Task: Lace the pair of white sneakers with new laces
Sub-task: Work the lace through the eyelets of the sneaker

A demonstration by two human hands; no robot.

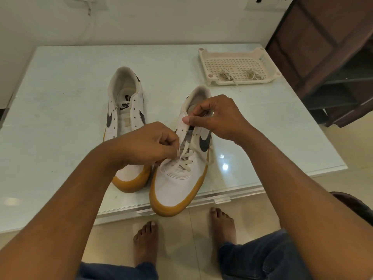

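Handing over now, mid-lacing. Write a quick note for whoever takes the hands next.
Left hand pinches the lace beside the lower eyelets. Right hand grips the eyelet edge of the half-laced sneaker near its collar. Done: lower rows crossed on that shoe. Left: its upper eyelets, then the whole unlaced sneaker beside it on the table. Two lace bundles lie in the tray at the far right.
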